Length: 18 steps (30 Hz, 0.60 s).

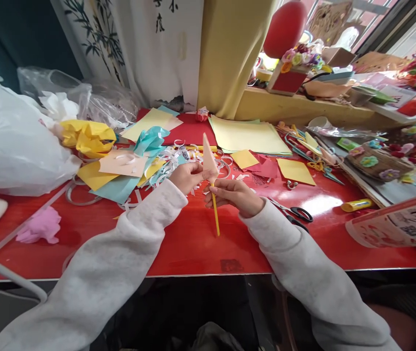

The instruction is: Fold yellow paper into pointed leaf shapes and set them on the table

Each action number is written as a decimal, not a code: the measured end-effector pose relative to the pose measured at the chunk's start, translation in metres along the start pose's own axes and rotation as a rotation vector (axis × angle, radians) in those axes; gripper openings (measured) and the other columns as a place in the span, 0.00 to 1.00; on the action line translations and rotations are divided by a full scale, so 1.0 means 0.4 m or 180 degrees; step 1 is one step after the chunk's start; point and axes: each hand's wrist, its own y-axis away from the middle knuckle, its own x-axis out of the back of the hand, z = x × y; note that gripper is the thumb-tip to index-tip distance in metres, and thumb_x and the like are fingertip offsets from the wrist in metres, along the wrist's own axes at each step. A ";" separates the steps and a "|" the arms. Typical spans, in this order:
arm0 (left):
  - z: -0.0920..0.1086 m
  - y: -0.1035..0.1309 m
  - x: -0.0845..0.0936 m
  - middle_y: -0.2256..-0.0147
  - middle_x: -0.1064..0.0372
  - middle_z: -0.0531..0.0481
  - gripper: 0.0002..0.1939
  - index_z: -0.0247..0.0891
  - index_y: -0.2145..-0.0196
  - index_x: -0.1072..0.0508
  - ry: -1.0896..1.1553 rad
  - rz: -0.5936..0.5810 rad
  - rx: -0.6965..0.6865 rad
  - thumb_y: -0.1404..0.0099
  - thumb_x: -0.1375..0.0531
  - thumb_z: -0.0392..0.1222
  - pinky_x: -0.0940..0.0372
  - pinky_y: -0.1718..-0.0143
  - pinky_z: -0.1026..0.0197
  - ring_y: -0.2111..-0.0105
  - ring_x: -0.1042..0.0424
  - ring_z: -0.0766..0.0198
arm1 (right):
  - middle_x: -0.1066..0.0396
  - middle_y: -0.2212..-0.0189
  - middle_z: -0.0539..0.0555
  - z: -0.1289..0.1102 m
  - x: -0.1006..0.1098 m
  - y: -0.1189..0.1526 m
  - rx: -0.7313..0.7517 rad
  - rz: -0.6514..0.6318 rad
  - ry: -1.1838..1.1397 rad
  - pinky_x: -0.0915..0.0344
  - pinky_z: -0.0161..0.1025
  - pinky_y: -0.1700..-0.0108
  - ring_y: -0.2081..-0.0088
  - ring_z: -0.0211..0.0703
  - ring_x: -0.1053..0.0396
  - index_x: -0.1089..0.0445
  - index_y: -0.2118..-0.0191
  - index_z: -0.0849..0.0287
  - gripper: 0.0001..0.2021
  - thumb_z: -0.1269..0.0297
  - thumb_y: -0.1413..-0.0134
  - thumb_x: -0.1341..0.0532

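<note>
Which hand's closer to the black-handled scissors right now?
Right. The right hand is a little left of the black-handled scissors, holding the yellow stick; the left hand is farther left, pinching the peach paper.

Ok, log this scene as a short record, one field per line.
Left hand: pinching a pointed piece of peach paper
Right hand: fingers holding a yellow stick near its upper end, just below the paper
Surface: red table
Beside right sleeve: black-handled scissors
Far left: white plastic bag
Far right: yellow tube, lying on its side
</note>
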 end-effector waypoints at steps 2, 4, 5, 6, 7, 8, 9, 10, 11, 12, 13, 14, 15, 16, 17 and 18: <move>-0.002 0.000 0.000 0.76 0.35 0.51 0.18 0.32 0.77 0.33 -0.0093 0.0123 0.0007 0.55 0.40 0.52 0.40 0.72 0.65 0.76 0.37 0.68 | 0.29 0.74 0.53 -0.001 -0.003 -0.001 -0.0120 -0.0040 0.0068 0.33 0.36 0.66 0.72 0.37 0.30 0.34 0.66 0.63 0.14 0.59 0.59 0.40; 0.002 0.001 0.002 0.77 0.35 0.51 0.17 0.32 0.77 0.33 0.0043 0.0371 0.0007 0.53 0.41 0.52 0.39 0.71 0.64 0.76 0.36 0.69 | 0.29 0.75 0.52 -0.001 -0.006 0.000 -0.0240 -0.0247 0.0144 0.33 0.35 0.68 0.73 0.37 0.30 0.34 0.67 0.64 0.14 0.59 0.61 0.39; 0.005 0.001 0.003 0.76 0.35 0.51 0.17 0.32 0.77 0.33 0.0139 0.0449 0.0012 0.53 0.41 0.52 0.38 0.71 0.64 0.76 0.36 0.69 | 0.29 0.75 0.52 -0.001 -0.007 0.000 -0.0253 -0.0337 0.0169 0.33 0.35 0.69 0.73 0.37 0.30 0.34 0.67 0.64 0.14 0.60 0.61 0.38; 0.007 0.002 0.003 0.76 0.35 0.50 0.17 0.32 0.76 0.33 0.0224 0.0455 0.0026 0.52 0.41 0.51 0.37 0.72 0.64 0.76 0.36 0.69 | 0.29 0.76 0.52 -0.001 -0.007 0.000 -0.0231 -0.0396 0.0190 0.33 0.34 0.70 0.74 0.37 0.30 0.34 0.68 0.64 0.14 0.59 0.61 0.39; 0.010 0.002 0.003 0.75 0.35 0.50 0.17 0.32 0.75 0.34 0.0289 0.0414 0.0038 0.53 0.41 0.51 0.37 0.73 0.64 0.75 0.35 0.68 | 0.30 0.76 0.52 -0.001 -0.007 -0.001 -0.0191 -0.0425 0.0209 0.33 0.34 0.71 0.75 0.36 0.30 0.34 0.68 0.64 0.14 0.59 0.60 0.40; 0.011 0.002 0.003 0.74 0.35 0.51 0.17 0.32 0.73 0.34 0.0329 0.0356 0.0056 0.53 0.40 0.50 0.37 0.74 0.64 0.74 0.35 0.68 | 0.30 0.77 0.52 -0.001 -0.007 -0.001 -0.0155 -0.0435 0.0227 0.34 0.33 0.73 0.76 0.36 0.30 0.34 0.67 0.64 0.14 0.59 0.59 0.40; 0.011 0.002 0.003 0.74 0.35 0.51 0.18 0.32 0.72 0.34 0.0351 0.0324 0.0081 0.55 0.39 0.49 0.37 0.74 0.64 0.74 0.35 0.68 | 0.30 0.77 0.51 -0.001 -0.007 -0.002 -0.0135 -0.0431 0.0241 0.34 0.33 0.73 0.77 0.35 0.31 0.34 0.67 0.64 0.14 0.59 0.58 0.41; 0.010 0.001 0.004 0.74 0.35 0.51 0.18 0.32 0.71 0.34 0.0369 0.0332 0.0110 0.56 0.38 0.48 0.37 0.74 0.64 0.74 0.35 0.68 | 0.31 0.78 0.51 0.000 -0.007 -0.003 -0.0129 -0.0422 0.0258 0.34 0.32 0.74 0.78 0.34 0.31 0.35 0.66 0.64 0.15 0.59 0.58 0.41; 0.008 -0.001 0.005 0.76 0.36 0.52 0.18 0.32 0.71 0.34 0.0418 0.0383 0.0139 0.57 0.37 0.47 0.36 0.74 0.64 0.74 0.35 0.68 | 0.31 0.78 0.50 0.000 -0.008 -0.003 -0.0130 -0.0405 0.0275 0.34 0.32 0.74 0.79 0.34 0.32 0.35 0.65 0.64 0.15 0.58 0.58 0.41; 0.006 -0.003 0.006 0.77 0.37 0.53 0.18 0.32 0.72 0.34 0.0520 0.0460 0.0168 0.58 0.37 0.46 0.36 0.73 0.63 0.75 0.35 0.68 | 0.31 0.78 0.50 0.000 -0.009 -0.003 -0.0141 -0.0397 0.0292 0.34 0.32 0.74 0.79 0.34 0.32 0.35 0.65 0.64 0.15 0.58 0.59 0.41; 0.003 -0.005 0.008 0.79 0.38 0.54 0.17 0.31 0.73 0.34 0.0657 0.0515 0.0203 0.58 0.36 0.46 0.36 0.72 0.62 0.76 0.36 0.69 | 0.30 0.78 0.50 0.000 -0.011 -0.003 -0.0157 -0.0407 0.0302 0.34 0.32 0.74 0.78 0.34 0.31 0.35 0.65 0.64 0.16 0.58 0.59 0.40; 0.001 -0.007 0.010 0.79 0.38 0.54 0.17 0.31 0.74 0.34 0.0815 0.0527 0.0243 0.58 0.36 0.45 0.35 0.70 0.62 0.77 0.36 0.69 | 0.30 0.77 0.51 0.000 -0.012 -0.002 -0.0169 -0.0419 0.0306 0.34 0.33 0.73 0.77 0.35 0.31 0.35 0.66 0.64 0.15 0.58 0.59 0.40; -0.001 -0.009 0.011 0.78 0.38 0.54 0.17 0.31 0.74 0.34 0.0963 0.0509 0.0277 0.58 0.36 0.45 0.35 0.69 0.62 0.76 0.35 0.70 | 0.30 0.77 0.52 -0.001 -0.013 -0.001 -0.0177 -0.0424 0.0297 0.34 0.33 0.73 0.76 0.35 0.31 0.35 0.67 0.64 0.15 0.58 0.59 0.40; -0.002 -0.010 0.011 0.77 0.38 0.53 0.17 0.31 0.74 0.34 0.1070 0.0475 0.0310 0.57 0.36 0.46 0.36 0.69 0.62 0.76 0.35 0.70 | 0.29 0.75 0.53 -0.002 -0.012 0.000 -0.0156 -0.0386 0.0263 0.34 0.33 0.72 0.76 0.36 0.30 0.35 0.68 0.64 0.14 0.58 0.59 0.40; -0.003 -0.010 0.009 0.75 0.37 0.52 0.18 0.31 0.72 0.34 0.1114 0.0441 0.0344 0.56 0.37 0.48 0.36 0.69 0.63 0.74 0.35 0.70 | 0.29 0.74 0.54 -0.004 -0.010 0.001 -0.0087 -0.0274 0.0197 0.34 0.34 0.71 0.75 0.37 0.30 0.36 0.69 0.64 0.14 0.57 0.59 0.40; -0.004 -0.010 0.006 0.73 0.36 0.51 0.19 0.32 0.71 0.34 0.1072 0.0405 0.0366 0.54 0.39 0.50 0.36 0.69 0.63 0.73 0.35 0.69 | 0.29 0.73 0.54 -0.005 -0.007 0.002 0.0040 -0.0088 0.0099 0.33 0.35 0.70 0.74 0.37 0.30 0.36 0.69 0.64 0.14 0.57 0.58 0.41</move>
